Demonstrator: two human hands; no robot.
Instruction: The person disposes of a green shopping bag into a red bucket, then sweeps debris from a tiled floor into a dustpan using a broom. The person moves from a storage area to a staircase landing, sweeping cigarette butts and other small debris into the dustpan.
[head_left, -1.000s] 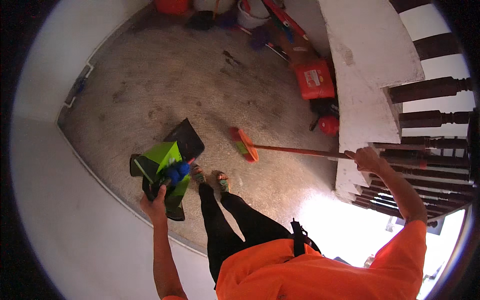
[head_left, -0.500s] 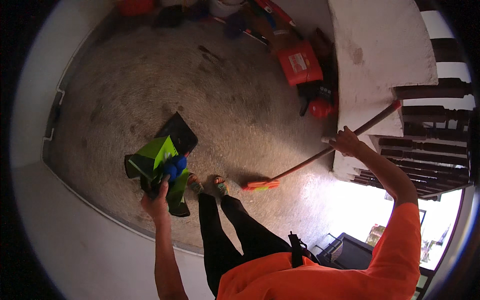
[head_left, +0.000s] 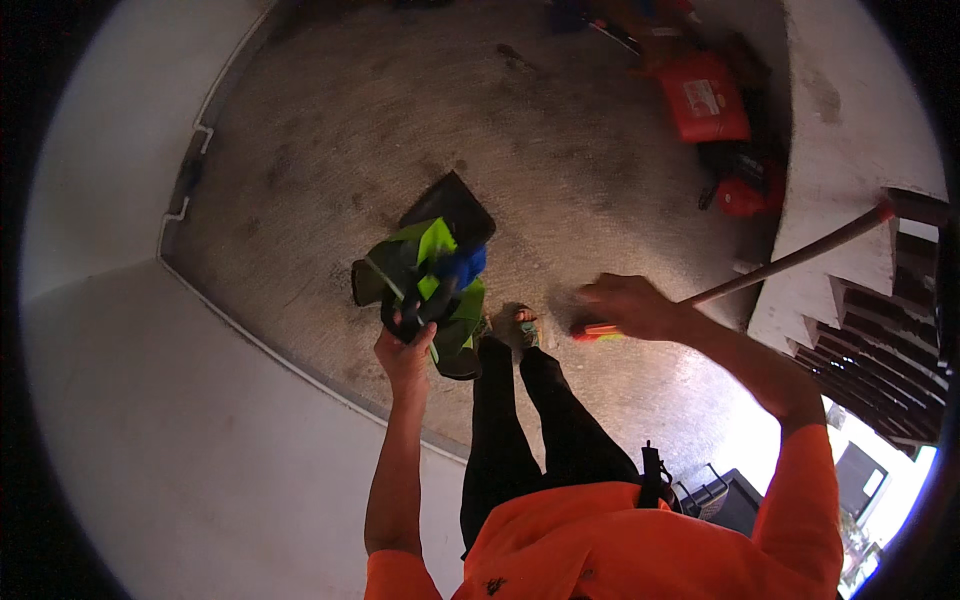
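Broom (head_left: 800,256) in view, its reddish handle slanted from upper right down toward the right hand (head_left: 635,305), passing behind or under it so that the middle stretch was hidden. Its orange head (head_left: 598,332) showed just below the fingers, near the floor (head_left: 350,150). That hand was blurred, its fingers pointing left; whether it gripped the handle or had let go, I could not tell. The handle's far end reached across the white stair side (head_left: 820,110) to the dark railing (head_left: 870,325).

Well to the left, the left hand (head_left: 405,358) grasped a green-and-black bundle (head_left: 463,312) at a black part near its lower edge. Something round and blue (head_left: 462,267) sat at the bundle's right side, and a flat black panel (head_left: 452,212) showed just beyond. Between bundle and broom head stood a sandalled foot (head_left: 527,320). A red container (head_left: 703,98) lay farther off.
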